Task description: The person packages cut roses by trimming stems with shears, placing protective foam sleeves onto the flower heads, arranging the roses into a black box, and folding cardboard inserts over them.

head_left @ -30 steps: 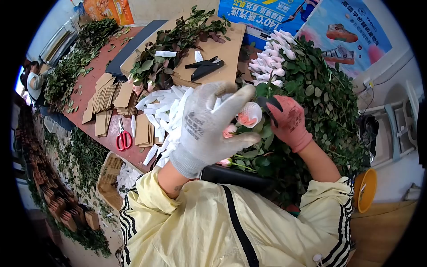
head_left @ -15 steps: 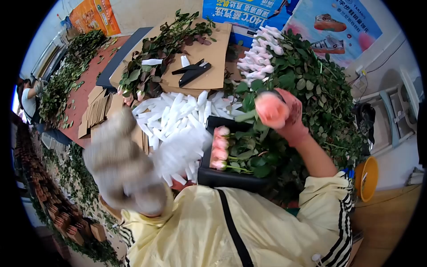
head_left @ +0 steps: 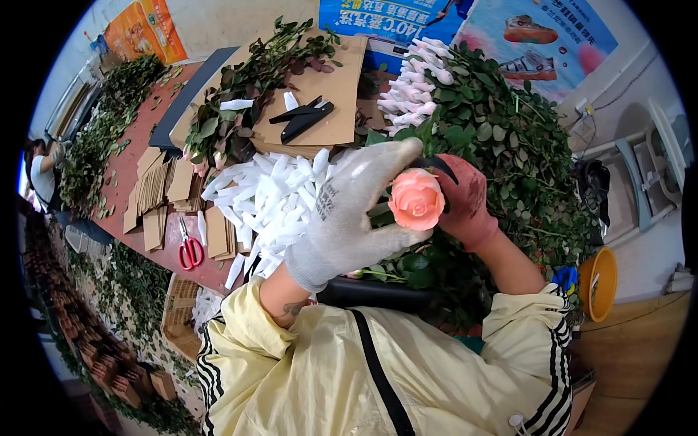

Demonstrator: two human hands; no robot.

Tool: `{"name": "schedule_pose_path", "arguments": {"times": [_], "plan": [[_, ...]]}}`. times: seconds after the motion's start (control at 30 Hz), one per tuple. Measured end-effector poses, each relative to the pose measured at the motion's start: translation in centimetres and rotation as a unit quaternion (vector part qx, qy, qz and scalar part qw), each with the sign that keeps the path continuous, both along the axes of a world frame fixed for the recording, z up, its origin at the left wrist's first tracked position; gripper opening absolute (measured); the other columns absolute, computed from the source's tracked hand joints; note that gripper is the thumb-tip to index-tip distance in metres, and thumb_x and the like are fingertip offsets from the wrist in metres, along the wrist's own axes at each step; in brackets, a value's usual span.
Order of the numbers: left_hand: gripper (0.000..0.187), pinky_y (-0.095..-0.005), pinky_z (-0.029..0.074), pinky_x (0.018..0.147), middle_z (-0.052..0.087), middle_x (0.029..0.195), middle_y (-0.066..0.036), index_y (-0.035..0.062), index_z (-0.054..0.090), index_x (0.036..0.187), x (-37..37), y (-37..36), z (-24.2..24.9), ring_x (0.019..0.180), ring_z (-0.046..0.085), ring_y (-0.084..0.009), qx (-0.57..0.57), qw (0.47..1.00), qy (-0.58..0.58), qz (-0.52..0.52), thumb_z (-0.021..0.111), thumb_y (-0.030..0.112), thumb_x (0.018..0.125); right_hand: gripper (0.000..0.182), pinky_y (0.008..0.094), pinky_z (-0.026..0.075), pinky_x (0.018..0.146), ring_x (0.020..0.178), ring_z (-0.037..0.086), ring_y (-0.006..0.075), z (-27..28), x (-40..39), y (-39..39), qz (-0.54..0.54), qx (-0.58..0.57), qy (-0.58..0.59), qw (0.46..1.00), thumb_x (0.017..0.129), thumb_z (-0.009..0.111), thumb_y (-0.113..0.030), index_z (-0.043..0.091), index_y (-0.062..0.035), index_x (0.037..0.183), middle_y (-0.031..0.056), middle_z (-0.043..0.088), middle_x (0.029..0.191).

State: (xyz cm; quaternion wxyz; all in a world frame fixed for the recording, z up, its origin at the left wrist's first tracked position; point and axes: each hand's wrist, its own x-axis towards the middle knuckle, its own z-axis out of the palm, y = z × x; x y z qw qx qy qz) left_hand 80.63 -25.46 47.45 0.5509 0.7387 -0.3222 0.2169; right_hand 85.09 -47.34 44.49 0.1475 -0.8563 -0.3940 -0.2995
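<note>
A peach-pink rose [head_left: 416, 200] sits between both my gloved hands, its bloom facing up at me. My right hand [head_left: 469, 202], in a pink glove, grips the rose from the right side just below the bloom. My left hand [head_left: 350, 214], in a white glove, curls around the bloom's left side, thumb and forefinger touching the petals. Beneath the hands a dark tray [head_left: 363, 294] holds leafy rose stems.
A heap of white foam sleeves [head_left: 269, 192] lies left of my hands. Red scissors [head_left: 190, 251] rest on cardboard strips [head_left: 156, 192]. Sleeved roses [head_left: 414, 91] top a big leafy pile [head_left: 523, 145]. A black tool [head_left: 302, 118] lies on cardboard. A person [head_left: 40, 171] stands far left.
The white net sleeve on the bloom is gone. My left hand swung down to the left, then came back up to the bare rose that my right hand holds.
</note>
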Motion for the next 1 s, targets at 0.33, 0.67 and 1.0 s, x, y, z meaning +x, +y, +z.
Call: {"name": "schedule_pose_path", "arguments": {"times": [0.33, 0.67, 1.0], "plan": [[0.054, -0.0335, 0.046, 0.078, 0.063, 0.1, -0.012, 0.0019, 0.059, 0.109, 0.4, -1.0, 0.3, 0.088, 0.061, -0.0245, 0.025, 0.999, -0.035, 0.017, 0.08, 0.015, 0.062, 0.055, 0.0437, 0.049, 0.081, 0.094, 0.057, 0.0342, -1.4, 0.2, -0.5, 0.029, 0.052, 0.012, 0.998, 0.056, 0.074, -0.011, 0.056, -0.0075, 0.108, 0.015, 0.056, 0.109], [0.056, -0.0332, 0.045, 0.085, 0.061, 0.108, -0.013, 0.0002, 0.056, 0.114, 0.4, -0.5, -0.3, 0.095, 0.06, -0.0251, 0.01, 1.0, 0.0, -0.016, 0.079, 0.016, 0.066, 0.053, 0.0432, 0.045, 0.088, 0.102, 0.055, 0.033, -0.6, 0.1, -1.0, 0.031, 0.009, -0.014, 0.999, 0.061, 0.07, -0.01, 0.053, -0.0077, 0.111, 0.014, 0.054, 0.114], [0.055, -0.04, 0.036, 0.1, 0.046, 0.128, -0.019, -0.0006, 0.05, 0.12, -1.1, 1.5, -7.0, 0.122, 0.042, -0.0339, 0.31, 0.943, 0.12, -0.021, 0.064, 0.032, 0.078, 0.036, 0.0394, 0.034, 0.102, 0.112, 0.052, 0.0283, 3.7, 1.9, -15.7, -0.317, 0.082, -0.201, 0.923, 0.083, 0.059, -0.012, 0.056, -0.0036, 0.118, 0.0136, 0.057, 0.119]]}}
